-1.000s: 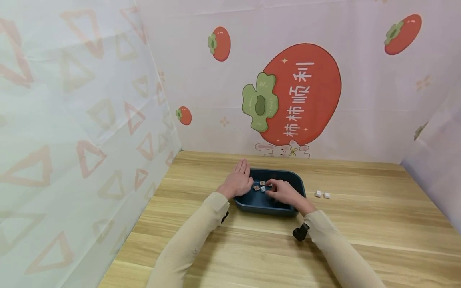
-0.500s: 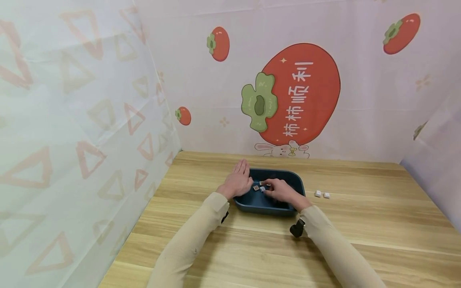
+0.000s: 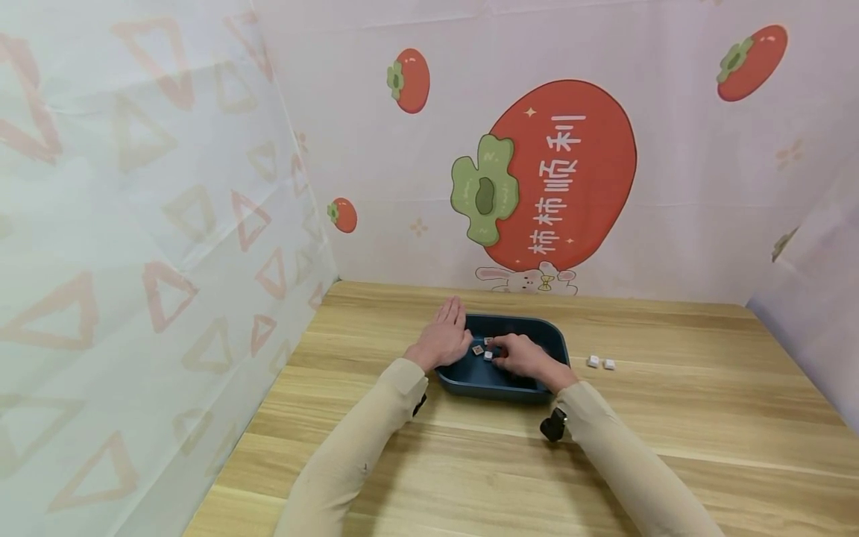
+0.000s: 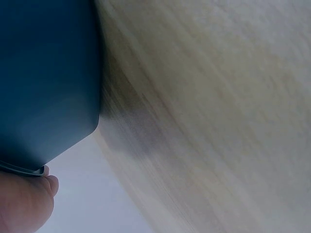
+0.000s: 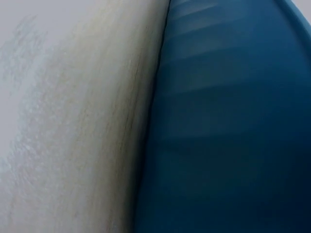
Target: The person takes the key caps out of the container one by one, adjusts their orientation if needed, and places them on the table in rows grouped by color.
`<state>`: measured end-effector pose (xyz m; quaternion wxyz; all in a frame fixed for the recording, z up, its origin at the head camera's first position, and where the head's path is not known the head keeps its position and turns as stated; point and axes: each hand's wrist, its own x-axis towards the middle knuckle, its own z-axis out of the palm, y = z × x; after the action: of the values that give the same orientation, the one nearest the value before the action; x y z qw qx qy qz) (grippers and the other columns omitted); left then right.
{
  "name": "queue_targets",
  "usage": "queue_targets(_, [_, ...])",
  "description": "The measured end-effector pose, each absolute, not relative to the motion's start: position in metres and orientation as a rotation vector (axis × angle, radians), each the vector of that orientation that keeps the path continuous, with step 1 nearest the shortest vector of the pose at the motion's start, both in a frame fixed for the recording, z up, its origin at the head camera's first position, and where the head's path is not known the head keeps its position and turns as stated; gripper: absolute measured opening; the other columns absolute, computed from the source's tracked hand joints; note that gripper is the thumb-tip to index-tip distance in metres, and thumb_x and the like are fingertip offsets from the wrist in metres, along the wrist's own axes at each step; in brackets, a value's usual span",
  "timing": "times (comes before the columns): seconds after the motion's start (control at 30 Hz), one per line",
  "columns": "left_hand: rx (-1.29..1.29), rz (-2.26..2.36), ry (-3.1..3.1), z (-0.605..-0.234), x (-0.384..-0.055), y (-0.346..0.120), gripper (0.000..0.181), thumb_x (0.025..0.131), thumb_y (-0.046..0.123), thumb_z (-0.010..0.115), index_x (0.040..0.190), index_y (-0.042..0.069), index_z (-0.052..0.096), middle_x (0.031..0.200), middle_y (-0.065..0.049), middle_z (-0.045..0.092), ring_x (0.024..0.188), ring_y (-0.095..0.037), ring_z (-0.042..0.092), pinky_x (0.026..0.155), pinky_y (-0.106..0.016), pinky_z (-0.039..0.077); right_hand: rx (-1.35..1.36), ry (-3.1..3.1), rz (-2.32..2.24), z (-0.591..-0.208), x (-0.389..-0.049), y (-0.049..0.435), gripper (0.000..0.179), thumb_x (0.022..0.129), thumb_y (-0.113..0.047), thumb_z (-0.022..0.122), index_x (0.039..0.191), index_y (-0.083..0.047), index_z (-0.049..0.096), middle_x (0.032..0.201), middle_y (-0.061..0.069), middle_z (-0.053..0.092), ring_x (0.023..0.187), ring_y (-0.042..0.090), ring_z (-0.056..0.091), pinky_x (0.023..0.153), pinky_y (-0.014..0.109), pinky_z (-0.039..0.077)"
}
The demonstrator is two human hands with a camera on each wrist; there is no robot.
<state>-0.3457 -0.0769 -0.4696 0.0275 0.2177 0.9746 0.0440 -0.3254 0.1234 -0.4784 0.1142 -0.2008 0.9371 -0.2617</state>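
Observation:
In the head view, a dark blue rectangular tray [image 3: 483, 390] holds several small white blocks [image 3: 478, 350], some showing a reddish-brown marked face. My left hand [image 3: 441, 339] rests over the tray's left rim, its fingers straight and pointing away. My right hand [image 3: 526, 356] reaches over the right side into the tray, fingers bent down at the blocks. Right at its thumb and fingertips lies a white block [image 3: 488, 356]; whether they pinch a block is hidden. The left wrist view shows part of my left hand [image 4: 24, 204] against the tray rim.
Two small white blocks [image 3: 601, 363] lie on the wooden table [image 3: 470, 477], right of the tray. A patterned cloth wall [image 3: 376, 253] stands behind the table, and another closes off the left side. In the right wrist view the tray's outer wall [image 5: 223, 121] fills the right side.
My right hand has shifted slightly left inside the tray. The white block by its fingertips has turned and moved a little toward me. My left hand stays in place.

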Motion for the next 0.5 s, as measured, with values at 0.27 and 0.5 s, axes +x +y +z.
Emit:
queue_targets(0.27, [0.675,0.147,3.01,-0.4696,-0.3452,-0.077,0.063,0.105,0.033,0.025,0.157,0.0,0.011,0.166,-0.013,-0.002,0.155,-0.027,-0.002,0.126,-0.039,0.006,-0.654,2.75,-0.766,-0.4766,-0.3231,0.1195,0.025,0.091,-0.017,0.069,0.114,-0.007,0.07,0.083,0.003,0.064,0.065,0.014,0.055,0.059,0.026,0.044])
queue_targets(0.5, [0.681,0.148,3.01,-0.4681,-0.344,-0.0778,0.063,0.105,0.034,0.025,0.157,0.0,0.013,0.166,-0.014,-0.001,0.155,-0.027,-0.001,0.126,-0.04,0.008,-0.67,2.747,-0.763,-0.4739,-0.3218,0.1197,0.025,0.092,-0.014,0.067,0.115,-0.006,0.069,0.091,0.006,0.067,0.068,0.015,0.057,0.062,0.026,0.046])
